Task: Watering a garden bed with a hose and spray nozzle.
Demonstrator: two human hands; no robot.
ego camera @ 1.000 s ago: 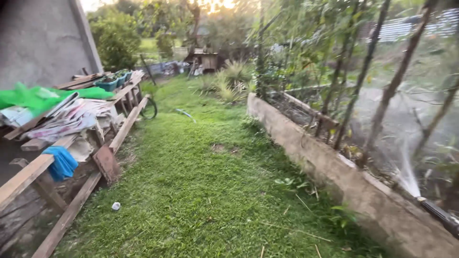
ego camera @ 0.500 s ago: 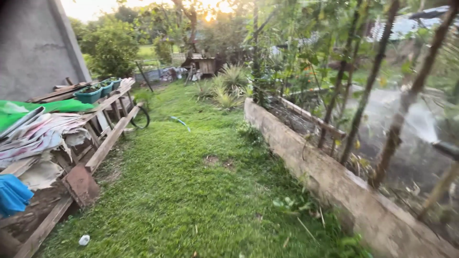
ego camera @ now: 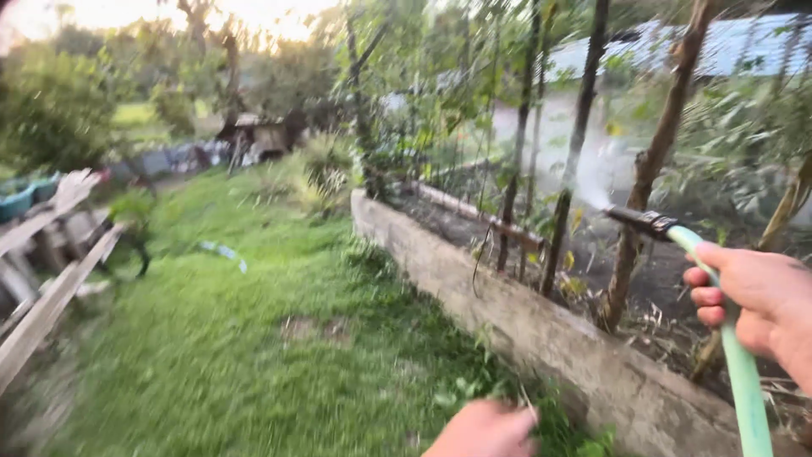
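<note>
My right hand is closed around a pale green garden hose at the right edge. The hose ends in a dark nozzle that points up and left and throws a white spray among the staked plants in the raised bed. My left hand shows only partly at the bottom edge, over the grass beside the bed's concrete wall; its fingers are cut off and blurred.
A grass strip runs between the concrete-edged bed and wooden planks on the left. Teal planters sit on the woodwork. A small shed and trees stand at the far end.
The view has swung right and both hands have come into sight. The hose nozzle has risen from the lower right toward the middle right, spraying into the plants.
</note>
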